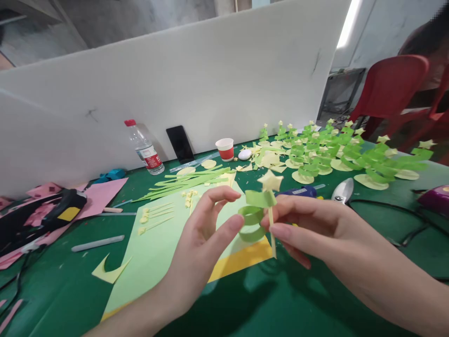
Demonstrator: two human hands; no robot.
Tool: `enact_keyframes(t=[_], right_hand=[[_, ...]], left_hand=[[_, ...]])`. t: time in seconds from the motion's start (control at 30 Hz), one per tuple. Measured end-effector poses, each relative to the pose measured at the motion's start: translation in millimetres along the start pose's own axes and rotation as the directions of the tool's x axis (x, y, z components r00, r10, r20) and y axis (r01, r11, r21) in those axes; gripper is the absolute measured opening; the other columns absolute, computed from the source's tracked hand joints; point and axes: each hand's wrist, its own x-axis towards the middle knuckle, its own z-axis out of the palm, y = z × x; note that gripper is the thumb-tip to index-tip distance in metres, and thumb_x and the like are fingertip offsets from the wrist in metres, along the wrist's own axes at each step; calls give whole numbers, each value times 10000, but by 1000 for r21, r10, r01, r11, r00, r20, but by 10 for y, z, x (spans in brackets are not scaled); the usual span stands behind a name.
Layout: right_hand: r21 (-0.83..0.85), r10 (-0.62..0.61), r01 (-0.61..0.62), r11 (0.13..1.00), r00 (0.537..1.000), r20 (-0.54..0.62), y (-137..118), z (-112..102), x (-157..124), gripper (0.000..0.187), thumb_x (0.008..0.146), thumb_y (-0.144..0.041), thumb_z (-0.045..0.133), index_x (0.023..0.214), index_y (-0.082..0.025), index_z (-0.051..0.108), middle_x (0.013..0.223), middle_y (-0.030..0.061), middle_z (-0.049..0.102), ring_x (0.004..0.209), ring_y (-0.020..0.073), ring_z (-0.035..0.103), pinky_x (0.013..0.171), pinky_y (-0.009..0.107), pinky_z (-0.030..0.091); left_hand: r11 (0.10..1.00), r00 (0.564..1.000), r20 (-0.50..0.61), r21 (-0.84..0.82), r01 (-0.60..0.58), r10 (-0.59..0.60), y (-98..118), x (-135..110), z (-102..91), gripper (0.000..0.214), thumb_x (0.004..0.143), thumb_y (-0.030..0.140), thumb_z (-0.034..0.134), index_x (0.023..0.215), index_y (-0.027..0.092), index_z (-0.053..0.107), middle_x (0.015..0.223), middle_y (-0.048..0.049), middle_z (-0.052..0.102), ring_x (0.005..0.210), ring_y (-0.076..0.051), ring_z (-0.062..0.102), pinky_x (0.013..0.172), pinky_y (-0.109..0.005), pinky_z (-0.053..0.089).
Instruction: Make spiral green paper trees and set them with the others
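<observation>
Above the table (pixel 298 304), the right hand (pixel 315 229) is half hiding in its closed grip a yellow stick (pixel 272 243) with green spiral (pixel 250 217) and star (pixel 270 180), while the left hand (pixel 199 238) is holding its grip open beside.

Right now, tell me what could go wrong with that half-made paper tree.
The paper tree hangs on a thin stick pinched only by the right hand; the stick may bend. The thumb of the left hand sits against its green loops and could flatten them. The star on top might get knocked loose.
</observation>
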Motion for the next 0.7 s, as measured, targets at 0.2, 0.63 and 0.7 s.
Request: enact_keyframes(t=[0.2,0.63,0.7], right_hand=[[164,123,-117,979,992,-25,27,-48,-1,112,705,-292,627,652,-195,618,636,-26,526,545,54,459,453,111,387],[222,201,-189,957,979,-34,65,-61,47,103,681,-305,680,689,-204,665,726,-8,608,658,75,548,552,127,433],[173,208,-202,964,978,-19,75,-63,58,109,690,-306,665,672,-198,658,751,-5,613,688,86,551,582,143,435]], left_hand=[[982,995,87,186,31,-47,-43,22,9,145,798,359,552,888,246,564,985,2,596,1035,-186,505,909,-305,390],[988,971,226,148,48,-82,-58,-4,118,112,727,206,619,633,199,559,671,49,610,677,-128,561,979,-387,298],[986,959,231,50,156,-163,-72,-9,130,99,721,216,620,647,189,560,658,41,581,638,-117,535,786,-302,433]])
